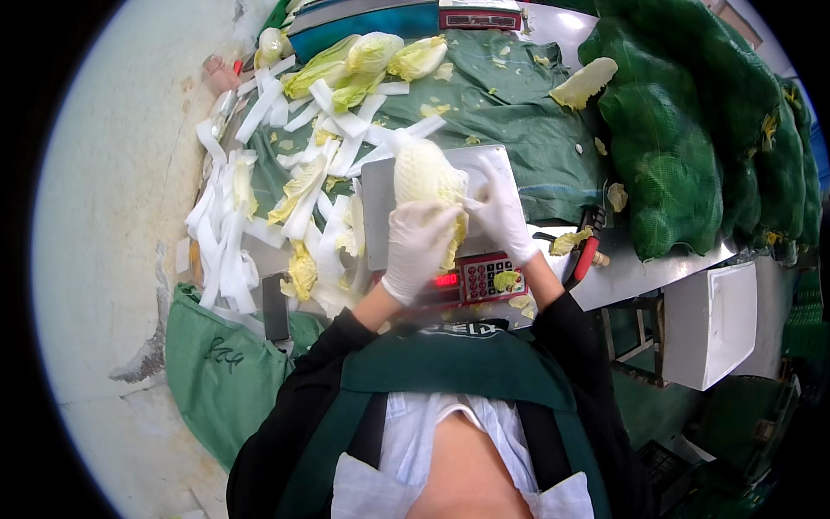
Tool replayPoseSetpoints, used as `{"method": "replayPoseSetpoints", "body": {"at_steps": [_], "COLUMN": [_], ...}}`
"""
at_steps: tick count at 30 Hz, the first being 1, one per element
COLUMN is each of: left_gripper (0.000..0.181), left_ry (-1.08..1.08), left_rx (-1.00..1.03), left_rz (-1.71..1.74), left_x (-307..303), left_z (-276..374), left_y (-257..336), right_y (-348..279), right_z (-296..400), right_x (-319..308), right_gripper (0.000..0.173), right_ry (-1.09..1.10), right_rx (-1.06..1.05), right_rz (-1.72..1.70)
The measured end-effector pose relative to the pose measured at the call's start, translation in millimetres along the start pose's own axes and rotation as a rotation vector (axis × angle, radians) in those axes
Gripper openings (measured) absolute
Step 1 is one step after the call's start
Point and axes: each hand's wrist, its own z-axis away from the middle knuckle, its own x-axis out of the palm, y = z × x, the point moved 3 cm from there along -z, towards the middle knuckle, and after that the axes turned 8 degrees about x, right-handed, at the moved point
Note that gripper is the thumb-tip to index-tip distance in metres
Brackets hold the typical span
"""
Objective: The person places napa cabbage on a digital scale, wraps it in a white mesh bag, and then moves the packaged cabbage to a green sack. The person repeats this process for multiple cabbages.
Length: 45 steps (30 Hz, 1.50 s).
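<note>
A napa cabbage [447,237] in a white foam net sleeve [425,170] is tilted above the metal pan [377,224] of an electronic scale. My left hand [421,250], in a white glove, is wrapped around its lower part, where yellow leaf edges stick out. On the cabbage's right side is my gloved right hand [502,211], its fingertips close to the sleeve's edge. Those fingers are blurred, so whether they pinch the sleeve is unclear. The scale's red panel [473,285] has a lit display, partly covered by my left wrist, and a scrap of leaf on its keypad.
White foam sleeves [224,243] and loose leaves [301,269] cover the left side. Several bare cabbages [373,55] lie at the back on green woven cloth [506,97]. Filled green mesh sacks [668,175] stand at right, near a red-handled tool [583,256]. A dark phone-like object [275,308] lies left.
</note>
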Motion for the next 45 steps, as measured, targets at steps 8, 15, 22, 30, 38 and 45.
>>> {"method": "replayPoseSetpoints", "body": {"at_steps": [8,15,22,30,38,45], "left_gripper": [0.053,0.043,0.065,0.076,0.061,0.042], "left_ry": [0.393,0.351,0.204,0.028,0.208,0.557], "left_rx": [-0.454,-0.808,-0.663,-0.446,-0.732,-0.989], "left_rz": [0.239,0.830,0.520,0.081,0.729,1.480], "left_x": [-10,-19,-115,-29,-39,-86], "left_z": [40,57,35,30,30,21], "left_y": [-41,-70,-88,-56,-116,-242], "right_y": [-42,-57,-12,6,0,3], "right_z": [-12,19,33,51,47,32], "right_x": [22,4,-42,-30,-25,-41], "right_gripper": [0.028,0.019,0.031,0.035,0.032,0.031], "right_ry": [-0.226,-0.475,-0.091,-0.094,-0.160,-0.127], "right_rx": [-0.110,0.242,0.624,0.736,0.817,0.865], "right_rz": [-0.313,-0.330,-0.510,-0.526,-0.540,-0.489]}}
